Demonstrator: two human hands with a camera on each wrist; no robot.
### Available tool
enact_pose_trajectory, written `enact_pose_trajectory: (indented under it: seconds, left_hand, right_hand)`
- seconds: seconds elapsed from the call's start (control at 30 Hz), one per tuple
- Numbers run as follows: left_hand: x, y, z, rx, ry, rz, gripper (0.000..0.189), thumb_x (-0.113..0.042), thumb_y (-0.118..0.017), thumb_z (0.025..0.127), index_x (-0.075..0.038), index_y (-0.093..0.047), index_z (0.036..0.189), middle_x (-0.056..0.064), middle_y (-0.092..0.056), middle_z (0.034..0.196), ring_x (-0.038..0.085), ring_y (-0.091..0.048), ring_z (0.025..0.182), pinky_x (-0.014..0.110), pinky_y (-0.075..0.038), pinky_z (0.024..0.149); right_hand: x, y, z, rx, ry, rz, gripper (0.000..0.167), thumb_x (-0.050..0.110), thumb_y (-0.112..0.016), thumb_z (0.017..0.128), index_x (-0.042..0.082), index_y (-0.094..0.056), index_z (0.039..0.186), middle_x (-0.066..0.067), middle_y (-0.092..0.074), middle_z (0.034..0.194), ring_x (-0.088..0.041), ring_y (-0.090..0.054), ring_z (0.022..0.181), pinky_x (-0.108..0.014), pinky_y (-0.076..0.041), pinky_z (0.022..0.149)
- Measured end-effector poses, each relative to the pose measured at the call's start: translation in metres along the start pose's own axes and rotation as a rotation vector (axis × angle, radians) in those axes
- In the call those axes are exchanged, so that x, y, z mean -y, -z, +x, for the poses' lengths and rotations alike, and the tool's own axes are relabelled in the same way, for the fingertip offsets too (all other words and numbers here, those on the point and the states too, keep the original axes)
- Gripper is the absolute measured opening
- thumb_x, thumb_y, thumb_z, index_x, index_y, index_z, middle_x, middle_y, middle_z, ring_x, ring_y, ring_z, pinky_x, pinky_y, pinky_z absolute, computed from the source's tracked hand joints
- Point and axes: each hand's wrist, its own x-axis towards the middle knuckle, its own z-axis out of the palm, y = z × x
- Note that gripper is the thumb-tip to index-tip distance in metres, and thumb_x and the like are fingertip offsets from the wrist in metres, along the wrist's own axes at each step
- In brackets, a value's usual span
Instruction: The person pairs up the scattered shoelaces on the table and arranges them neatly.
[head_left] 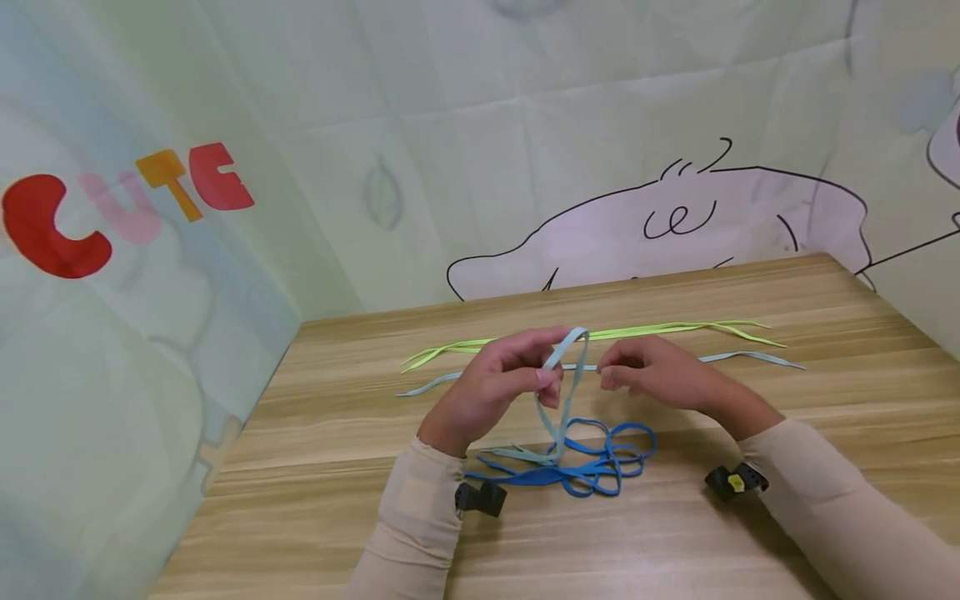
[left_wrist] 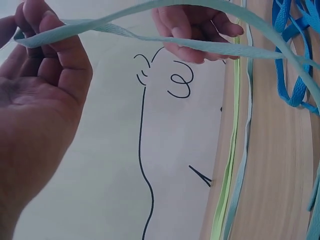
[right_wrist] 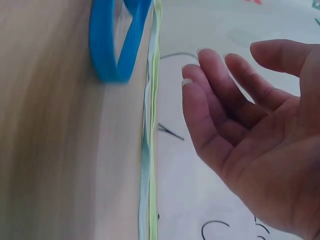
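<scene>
My left hand (head_left: 491, 387) pinches a pale blue shoelace (left_wrist: 200, 45) between thumb and fingers, above the table. The lace forms an upright loop over the fingers, and its lower part hangs down to a bunched blue shoelace (head_left: 547, 476) on the wood. To the right of that loop, my right hand (head_left: 660, 371) hovers with its fingers loosely bent. Nothing lies in its palm in the right wrist view, where the fingers (right_wrist: 212, 75) are apart from the thumb. Behind both hands, another light blue shoelace (head_left: 431, 385) lies stretched across the table, partly hidden by them.
Yellow-green shoelaces (head_left: 675, 327) lie stretched out side by side farther back on the wooden table (head_left: 315, 500). A printed cloth backdrop (head_left: 420, 142) hangs behind the table and on its left. Each wrist carries a small black camera (head_left: 480, 498).
</scene>
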Motion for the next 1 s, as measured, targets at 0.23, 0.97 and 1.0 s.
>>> enact_pose_trajectory:
  seconds: [0.23, 0.97, 1.0]
  left_hand:
    - [-0.001, -0.002, 0.000, 0.025, -0.022, -0.020, 0.053, -0.001, -0.048, 0.095, 0.006, -0.040, 0.147, 0.009, -0.057, 0.091, 0.019, -0.058, 0.081, 0.033, -0.053, 0.078]
    - [0.000, -0.001, 0.002, -0.021, -0.104, -0.056, 0.055, -0.007, -0.046, 0.097, -0.002, -0.037, 0.151, 0.011, -0.057, 0.091, 0.020, -0.058, 0.075, 0.030, -0.049, 0.072]
    - [0.001, 0.000, 0.002, -0.030, -0.108, -0.058, 0.056, -0.007, -0.046, 0.097, -0.002, -0.036, 0.151, 0.011, -0.057, 0.091, 0.020, -0.058, 0.074, 0.030, -0.049, 0.071]
  right_hand:
    - [0.007, -0.011, -0.001, 0.122, 0.042, 0.118, 0.029, 0.024, -0.059, 0.102, 0.001, -0.066, 0.118, -0.007, -0.072, 0.105, -0.026, -0.067, 0.101, -0.041, -0.055, 0.082]
    - [0.012, -0.042, 0.000, 0.205, 0.106, 0.002, 0.016, 0.026, -0.059, 0.102, 0.013, -0.069, 0.102, -0.001, -0.068, 0.096, -0.022, -0.060, 0.085, -0.037, -0.051, 0.075]
    - [0.012, -0.042, 0.000, 0.205, 0.100, 0.009, 0.018, 0.026, -0.058, 0.103, 0.012, -0.069, 0.101, -0.001, -0.070, 0.097, -0.023, -0.061, 0.085, -0.039, -0.052, 0.076]
